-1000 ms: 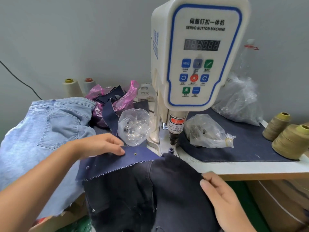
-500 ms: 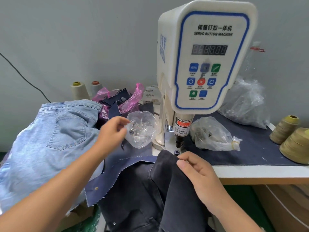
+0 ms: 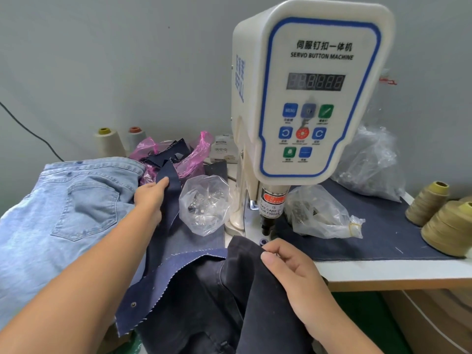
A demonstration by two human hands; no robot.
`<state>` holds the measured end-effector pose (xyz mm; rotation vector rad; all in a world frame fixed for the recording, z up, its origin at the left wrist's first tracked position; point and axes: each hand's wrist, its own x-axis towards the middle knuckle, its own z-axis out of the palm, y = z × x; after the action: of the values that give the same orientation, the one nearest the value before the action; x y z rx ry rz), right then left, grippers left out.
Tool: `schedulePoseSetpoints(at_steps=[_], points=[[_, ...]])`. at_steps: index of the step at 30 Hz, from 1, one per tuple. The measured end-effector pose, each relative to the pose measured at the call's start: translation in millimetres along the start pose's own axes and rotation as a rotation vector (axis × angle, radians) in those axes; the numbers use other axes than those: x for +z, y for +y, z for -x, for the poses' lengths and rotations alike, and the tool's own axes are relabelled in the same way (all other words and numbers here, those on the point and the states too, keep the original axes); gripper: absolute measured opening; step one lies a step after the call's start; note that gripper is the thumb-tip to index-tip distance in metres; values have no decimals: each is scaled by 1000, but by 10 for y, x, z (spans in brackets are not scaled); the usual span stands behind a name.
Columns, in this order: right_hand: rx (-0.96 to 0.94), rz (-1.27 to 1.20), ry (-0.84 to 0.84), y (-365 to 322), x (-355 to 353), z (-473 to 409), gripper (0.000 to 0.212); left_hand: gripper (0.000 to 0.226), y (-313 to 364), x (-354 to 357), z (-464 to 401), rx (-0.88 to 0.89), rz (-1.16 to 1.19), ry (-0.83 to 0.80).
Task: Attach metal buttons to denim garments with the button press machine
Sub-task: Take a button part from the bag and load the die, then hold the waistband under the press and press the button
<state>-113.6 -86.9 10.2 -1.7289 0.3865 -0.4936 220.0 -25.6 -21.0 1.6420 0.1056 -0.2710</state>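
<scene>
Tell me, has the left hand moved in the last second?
Yes. The left hand has gone from the near dark blue cloth up and away, past the clear bag of buttons, toward the pink bag; its fingers now touch a dark strip.

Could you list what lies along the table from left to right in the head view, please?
Light blue jeans → left hand on a dark denim strip → clear bag of buttons → button press machine → second clear bag → tan thread cones.
</scene>
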Motion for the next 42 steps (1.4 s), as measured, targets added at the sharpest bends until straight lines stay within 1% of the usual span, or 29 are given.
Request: schedulePoseSetpoints(at_steps=[3, 4, 6, 7, 9, 11, 15, 18, 19, 20, 21, 22, 23, 24, 26, 27, 29, 31, 33, 34, 35, 37, 38, 40, 42], points=[[10, -11, -11, 1, -2, -14, 23, 29, 232, -85, 113, 180, 12, -90], [20, -15, -13, 3, 5, -16, 23, 28, 336, -133, 168, 233, 48, -142], [46, -39, -18, -11, 20, -16, 23, 22, 560, -256, 301, 304, 219, -268], [59, -53, -27, -17, 25, -16, 24, 20, 671, -336, 391, 328, 289, -357], [102, -62, -59, -33, 27, -24, 23, 23, 857, -526, 637, 347, 305, -615], [160, -74, -74, -48, 18, -55, 22, 26, 965, -707, 891, 331, 182, -851], [273, -166, -73, 10, -25, -137, 25, 30, 962, -773, 1318, 278, -195, -1192], [339, -301, -82, 66, -21, -169, 27, 33, 849, -619, 1616, 177, -305, -1556], [366, -314, -60, 93, -8, -190, 28, 35, 792, -551, 1698, 127, -328, -1681], [408, -313, -28, 93, -2, -215, 33, 36, 721, -478, 1759, 78, -360, -1778], [458, -312, -16, 113, -14, -250, 38, 36, 641, -406, 1794, 62, -411, -1829], [505, -344, -47, 121, -24, -270, 42, 35, 558, -336, 1818, 92, -482, -1826], [517, -389, -101, 134, -48, -273, 46, 32, 480, -274, 1832, 154, -549, -1773], [515, -465, -147, 108, -83, -266, 52, 27, 407, -219, 1834, 216, -592, -1683], [517, -566, -186, 80, -168, -239, 63, 18, 285, -141, 1822, 276, -578, -1477], [504, -512, -179, 84, -206, -211, 66, 16, 233, -116, 1820, 287, -546, -1406], [478, -325, -224, 53, -272, -219, 66, 14, 145, -78, 1834, 356, -515, -1312], [395, -175, -272, 40, -344, -235, 56, 11, 74, -42, 1860, 415, -502, -1242], [317, -126, -315, 64, -381, -230, 33, 12, 53, -33, 1868, 421, -488, -1180], [293, -95, -326, 66, -406, -213, 28, 16, 67, -42, 1859, 418, -502, -1156], [275, -73, -336, 87, -428, -185, 29, 22, 88, -57, 1829, 426, -553, -1144], [249, -61, -355, 41, -448, -191, 34, 29, 156, -107, 1742, 502, -766, -1137], [231, -56, -376, 30, -471, -193, 36, 27, 196, -133, 1702, 550, -877, -1144], [202, -58, -402, 12, -523, -177, 39, 14, 258, -178, 1652, 625, -1009, -1165], [169, -55, -386, 31, -586, -158, 39, 20, 276, -211, 1601, 715, -1134, -1147]])
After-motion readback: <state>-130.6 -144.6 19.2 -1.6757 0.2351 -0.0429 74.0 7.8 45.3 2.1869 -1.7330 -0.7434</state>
